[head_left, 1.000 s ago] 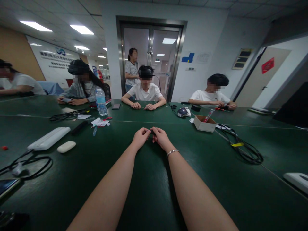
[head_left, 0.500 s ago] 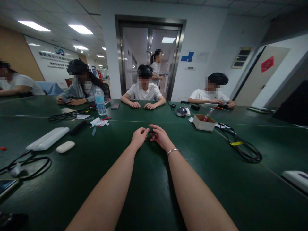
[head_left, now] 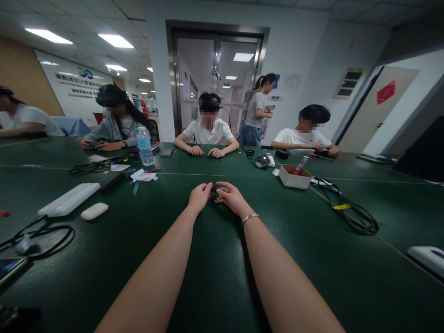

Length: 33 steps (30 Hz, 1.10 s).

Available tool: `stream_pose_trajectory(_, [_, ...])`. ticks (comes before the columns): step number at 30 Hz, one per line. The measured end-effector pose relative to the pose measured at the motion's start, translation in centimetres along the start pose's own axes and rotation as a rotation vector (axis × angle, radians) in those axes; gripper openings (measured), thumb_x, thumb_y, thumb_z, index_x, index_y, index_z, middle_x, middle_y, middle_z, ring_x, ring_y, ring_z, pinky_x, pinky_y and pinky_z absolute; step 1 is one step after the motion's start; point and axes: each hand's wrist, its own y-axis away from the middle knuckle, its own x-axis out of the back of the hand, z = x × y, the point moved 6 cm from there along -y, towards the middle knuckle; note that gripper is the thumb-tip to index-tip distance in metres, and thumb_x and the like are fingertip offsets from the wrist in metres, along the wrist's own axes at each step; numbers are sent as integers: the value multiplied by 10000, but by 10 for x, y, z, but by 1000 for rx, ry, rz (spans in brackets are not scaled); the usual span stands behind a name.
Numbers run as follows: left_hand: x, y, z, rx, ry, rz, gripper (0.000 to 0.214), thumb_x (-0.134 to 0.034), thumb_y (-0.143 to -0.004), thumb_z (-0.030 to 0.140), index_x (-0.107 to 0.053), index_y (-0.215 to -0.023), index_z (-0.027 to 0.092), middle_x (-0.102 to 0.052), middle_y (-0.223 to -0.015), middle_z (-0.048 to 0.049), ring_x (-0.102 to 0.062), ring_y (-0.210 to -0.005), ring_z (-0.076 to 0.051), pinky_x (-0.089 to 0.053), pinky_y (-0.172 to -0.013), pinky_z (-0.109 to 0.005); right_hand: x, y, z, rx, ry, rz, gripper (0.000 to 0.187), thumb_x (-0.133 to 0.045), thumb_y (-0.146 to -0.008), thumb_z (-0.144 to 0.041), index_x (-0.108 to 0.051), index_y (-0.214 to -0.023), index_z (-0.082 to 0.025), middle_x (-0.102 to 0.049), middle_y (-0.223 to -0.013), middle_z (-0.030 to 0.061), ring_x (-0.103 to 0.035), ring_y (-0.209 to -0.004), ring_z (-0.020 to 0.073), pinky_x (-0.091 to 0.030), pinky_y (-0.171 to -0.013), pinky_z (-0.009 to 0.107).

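Between my two hands, just above or on the green table, is a small dark object, too small and too covered by fingers to name. My left hand pinches its left end between thumb and fingertips. From the other side my right hand, with a bracelet at the wrist, closes thumb and fingers on the right end. Most of the object's surface stays hidden behind the fingers.
Left lie a white power bank, a white oval case and scraps of paper; a water bottle stands behind. To the right are a small open box and a coiled black cable. Several people sit opposite.
My right hand's fingers, more spread before, have come together on the small dark object. My left hand has barely moved. Behind the table, a standing person has walked to the right.
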Motion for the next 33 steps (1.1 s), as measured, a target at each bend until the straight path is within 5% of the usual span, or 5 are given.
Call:
stream_pose_trajectory(22, [13, 6, 13, 44, -223, 73, 500, -358, -856, 514, -594, -567, 181, -575, -579, -48, -474, -519, -168, -274, -512, -270, -7, 4, 1, -74, 5, -83, 213, -660, -772, -21, -630, -954, -129, -687, -899, 59, -651, -581, 100, -574, -564, 194])
stream_pose_trajectory(30, [12, 5, 11, 4, -199, 86, 531, -327, -863, 515, -598, -565, 169, -587, -568, -60, -490, -513, -169, -295, -515, -274, -8, 5, 0, -79, 45, -70, 75, -661, -838, -146, -623, -878, -95, -674, -697, 41, -556, -437, 65, -592, -620, 246])
stream_pose_trajectory(33, [12, 6, 12, -12, -215, 87, 538, -318, -865, 526, -595, -572, 170, -588, -577, -58, -487, -517, -167, -286, -516, -275, -9, 4, 1, -117, 99, -57, 162, -588, -903, -218, -610, -819, -82, -675, -649, 75, -566, -437, 86, -570, -555, 223])
